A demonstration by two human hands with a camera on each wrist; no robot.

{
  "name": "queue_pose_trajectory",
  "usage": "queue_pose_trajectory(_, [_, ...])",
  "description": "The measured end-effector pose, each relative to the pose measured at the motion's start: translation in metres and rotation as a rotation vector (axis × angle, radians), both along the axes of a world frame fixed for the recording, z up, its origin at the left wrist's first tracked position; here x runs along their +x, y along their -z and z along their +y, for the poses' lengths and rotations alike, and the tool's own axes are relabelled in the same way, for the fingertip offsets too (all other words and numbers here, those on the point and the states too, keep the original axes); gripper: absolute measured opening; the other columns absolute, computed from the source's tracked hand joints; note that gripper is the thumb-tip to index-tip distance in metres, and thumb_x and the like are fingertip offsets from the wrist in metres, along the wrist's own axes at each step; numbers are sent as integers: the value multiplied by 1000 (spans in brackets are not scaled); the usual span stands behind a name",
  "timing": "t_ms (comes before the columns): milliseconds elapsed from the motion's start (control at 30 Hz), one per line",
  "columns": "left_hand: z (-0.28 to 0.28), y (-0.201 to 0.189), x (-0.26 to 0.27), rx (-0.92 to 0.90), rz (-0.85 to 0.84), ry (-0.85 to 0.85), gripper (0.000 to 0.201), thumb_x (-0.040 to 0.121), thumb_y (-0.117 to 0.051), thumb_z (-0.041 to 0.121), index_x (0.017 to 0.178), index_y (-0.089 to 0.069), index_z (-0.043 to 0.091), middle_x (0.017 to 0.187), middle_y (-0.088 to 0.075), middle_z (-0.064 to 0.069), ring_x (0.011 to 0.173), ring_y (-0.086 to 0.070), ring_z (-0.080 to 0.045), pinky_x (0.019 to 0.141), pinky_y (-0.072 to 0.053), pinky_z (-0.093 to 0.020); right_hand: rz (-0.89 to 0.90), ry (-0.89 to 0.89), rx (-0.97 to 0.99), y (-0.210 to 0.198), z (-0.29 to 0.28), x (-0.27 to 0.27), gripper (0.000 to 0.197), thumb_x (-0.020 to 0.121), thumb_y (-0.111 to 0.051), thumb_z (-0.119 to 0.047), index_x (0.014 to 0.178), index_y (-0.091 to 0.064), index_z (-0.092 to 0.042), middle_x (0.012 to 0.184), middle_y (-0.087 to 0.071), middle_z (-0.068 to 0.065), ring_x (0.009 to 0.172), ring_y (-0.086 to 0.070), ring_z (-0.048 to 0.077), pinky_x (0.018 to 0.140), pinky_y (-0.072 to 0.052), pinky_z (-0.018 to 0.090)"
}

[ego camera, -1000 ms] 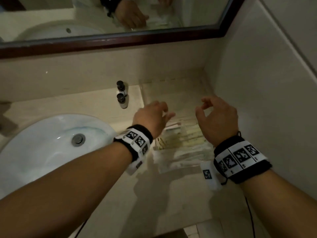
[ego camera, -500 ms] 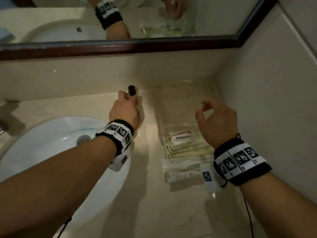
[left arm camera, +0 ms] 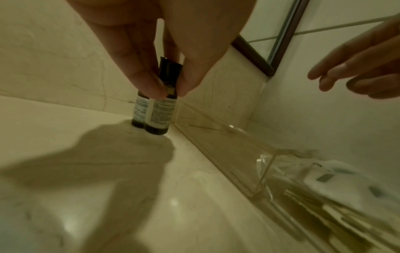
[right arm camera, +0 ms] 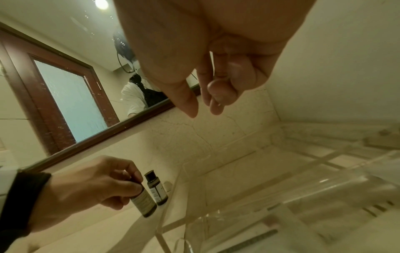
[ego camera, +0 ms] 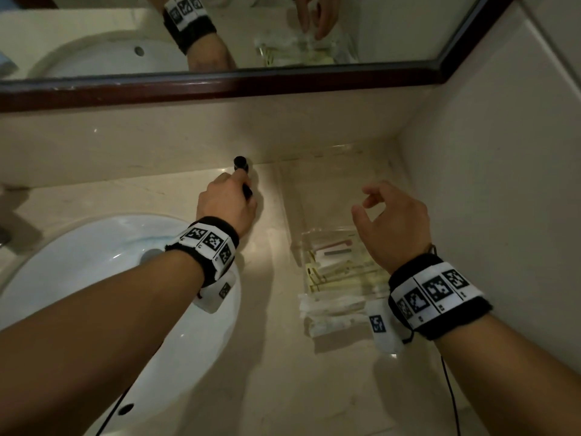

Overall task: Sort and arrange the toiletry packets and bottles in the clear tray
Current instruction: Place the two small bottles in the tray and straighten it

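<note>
Two small dark bottles with white labels stand side by side on the counter by the back wall, just left of the clear tray [ego camera: 287, 215]. My left hand [left arm camera: 169, 89] pinches the neck of the nearer bottle [left arm camera: 160, 116] between thumb and fingers; I cannot tell whether its base has left the counter. The farther bottle [left arm camera: 139, 111] stands free, its black cap [ego camera: 240, 162] showing past my knuckles. Flat packets [ego camera: 339, 272] lie stacked in the tray's near part. My right hand [ego camera: 364, 202] hovers over the tray, fingers loosely curled, holding nothing.
A white sink [ego camera: 78, 278] fills the left of the counter. A dark-framed mirror [ego camera: 283, 86] runs along the back wall. A tiled side wall [ego camera: 503, 184] stands close on the tray's right. The far half of the tray holds nothing.
My left hand has gone from above the packets leftward to the bottles and taken hold of the nearer one. My right hand has stayed over the tray.
</note>
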State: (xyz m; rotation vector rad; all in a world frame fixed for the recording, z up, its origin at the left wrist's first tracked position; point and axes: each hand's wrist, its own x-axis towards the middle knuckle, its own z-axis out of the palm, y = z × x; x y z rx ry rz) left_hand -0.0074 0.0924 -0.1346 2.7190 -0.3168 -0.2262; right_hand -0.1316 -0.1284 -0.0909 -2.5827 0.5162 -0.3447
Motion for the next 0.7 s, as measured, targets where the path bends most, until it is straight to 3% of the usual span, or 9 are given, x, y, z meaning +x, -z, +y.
queue_pose_trajectory(133, [-8,-19,-4,-124,-91,-5,24,87,-65,29,106,-61,15,100,-62,-9,89,-59,-32,69,-37,-33,-12,15,-10,0,0,-1,27,85,-67,-29,109,-65,-18,89,-65,-11,72,-54,8,74,-37,22])
queue_pose_trajectory(300, [-30,-45,-17,-335,-173,22,20,85,-69,33,97,-62,18,93,-63,0,80,-59,-21,69,-48,-32,-48,62,-15,-3,-8,-8,25,84,-66,-30,107,-65,-20,87,-65,-12,68,-56,12,75,-49,29])
queue_pose_trajectory(433, [-59,-54,-40,-477,-172,205,18,84,-72,26,92,-60,16,89,-63,2,75,-56,-14,62,-43,-18,-87,123,-21,-7,-20,-21,27,85,-63,-30,109,-66,-19,88,-66,-9,70,-61,18,77,-53,34])
queue_pose_trajectory(533, [-84,-47,-63,-570,-59,328,16,83,-74,20,91,-61,13,90,-64,-1,77,-59,-20,67,-54,-35,-142,170,-43,-8,-31,-36,26,85,-63,-28,108,-66,-17,87,-68,-7,71,-63,18,74,-55,35])
queue_pose_trajectory(600, [-101,-37,-79,-563,5,410,16,83,-72,16,89,-58,12,90,-61,-3,76,-58,-23,68,-53,-43,-166,187,-75,-9,-39,-49,25,85,-63,-26,106,-67,-15,87,-69,-5,70,-64,19,72,-54,34])
queue_pose_trajectory(700, [-125,-23,-96,-483,83,464,16,84,-70,15,87,-55,12,92,-56,-2,76,-55,-24,70,-52,-44,-160,219,-89,-10,-47,-67,23,84,-64,-24,105,-66,-14,86,-69,-5,70,-64,19,72,-52,30])
